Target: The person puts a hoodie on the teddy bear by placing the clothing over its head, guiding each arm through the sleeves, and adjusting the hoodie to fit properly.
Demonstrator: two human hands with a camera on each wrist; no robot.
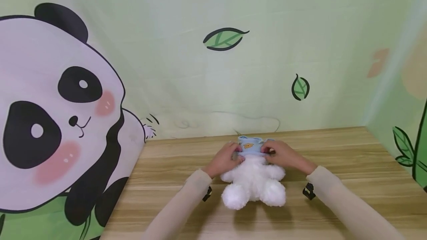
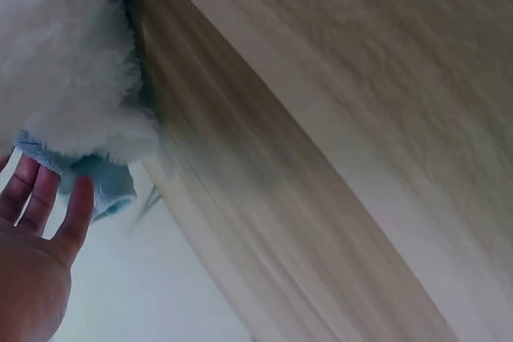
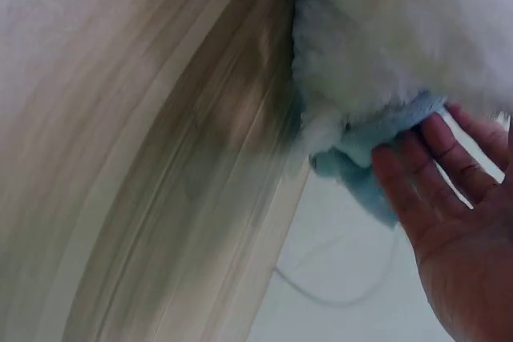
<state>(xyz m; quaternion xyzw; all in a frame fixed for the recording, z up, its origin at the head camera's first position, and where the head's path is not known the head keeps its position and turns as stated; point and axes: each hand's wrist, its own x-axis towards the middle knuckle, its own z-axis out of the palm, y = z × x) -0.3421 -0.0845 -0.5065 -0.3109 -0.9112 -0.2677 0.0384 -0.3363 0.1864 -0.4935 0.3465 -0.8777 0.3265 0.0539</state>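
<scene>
A fluffy white plush toy [image 1: 253,180] lies on the table with its legs toward me. At its head end, a small blue doll shirt [image 1: 251,146] with an orange-yellow print covers the head, which is hidden. My left hand [image 1: 227,157] pinches the shirt's left edge, its thumb near the plush. On the opposite edge, my right hand [image 1: 285,153] grips the cloth between thumb and fingers. Both wrist views show fingers at the blue cloth [image 2: 112,186], below the white fur [image 3: 377,46].
The wood-grain table [image 1: 180,147] ends at a pale green backdrop [image 1: 166,66] printed with leaves. A large printed panda [image 1: 60,103] fills the left side. Black clips [image 1: 308,191] sit under both wrists.
</scene>
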